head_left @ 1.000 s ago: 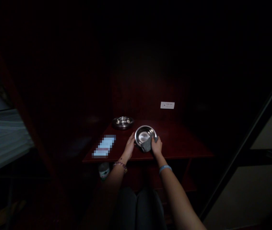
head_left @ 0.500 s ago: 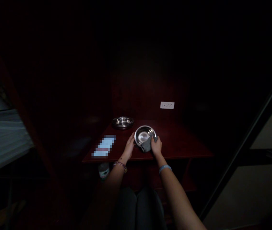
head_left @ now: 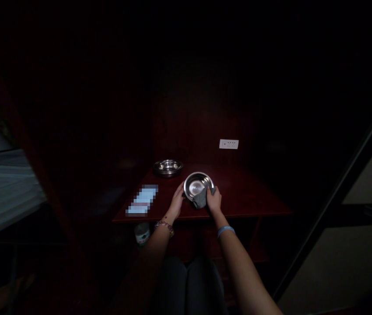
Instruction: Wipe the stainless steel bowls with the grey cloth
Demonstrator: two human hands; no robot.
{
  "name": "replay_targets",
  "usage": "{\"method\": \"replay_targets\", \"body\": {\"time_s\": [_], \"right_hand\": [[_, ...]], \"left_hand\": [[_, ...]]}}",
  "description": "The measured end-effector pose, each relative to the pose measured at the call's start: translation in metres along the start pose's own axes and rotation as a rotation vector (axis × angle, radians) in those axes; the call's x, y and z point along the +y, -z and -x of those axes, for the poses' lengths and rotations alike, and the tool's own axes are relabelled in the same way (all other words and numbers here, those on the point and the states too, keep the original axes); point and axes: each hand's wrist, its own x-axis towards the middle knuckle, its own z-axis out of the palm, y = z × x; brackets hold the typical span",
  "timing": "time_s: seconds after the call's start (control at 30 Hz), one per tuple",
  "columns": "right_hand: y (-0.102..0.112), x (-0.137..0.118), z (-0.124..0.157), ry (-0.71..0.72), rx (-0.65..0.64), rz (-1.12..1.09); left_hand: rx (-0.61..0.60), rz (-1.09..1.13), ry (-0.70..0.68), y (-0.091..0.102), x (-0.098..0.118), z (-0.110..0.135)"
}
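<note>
Fingers (head_left: pixel 211 190) of right hand (head_left: pixel 213 201) clamped on grey cloth (head_left: pixel 200 199) in steel bowl (head_left: pixel 196 183); left hand (head_left: pixel 176 202) cupping bowl rim.

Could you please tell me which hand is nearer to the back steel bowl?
The left hand is nearer, in front of the back steel bowl, against the front bowl. The right hand is farther right, on a grey cloth.

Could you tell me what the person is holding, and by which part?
A steel bowl, by its rim: left hand on one side, right hand through a grey cloth.
</note>
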Motion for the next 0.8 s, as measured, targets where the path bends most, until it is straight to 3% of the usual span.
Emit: {"method": "replay_targets", "body": {"time_s": [0.4, 0.8], "right_hand": [[-0.001, 0.004, -0.002, -0.023, -0.014, 0.009], [0.002, -0.001, -0.002, -0.031, -0.021, 0.008]], "left_hand": [[-0.073, -0.007, -0.13, 0.004, 0.0, 0.001], [0.084, 0.004, -0.135, 0.003, 0.01, 0.008]]}}
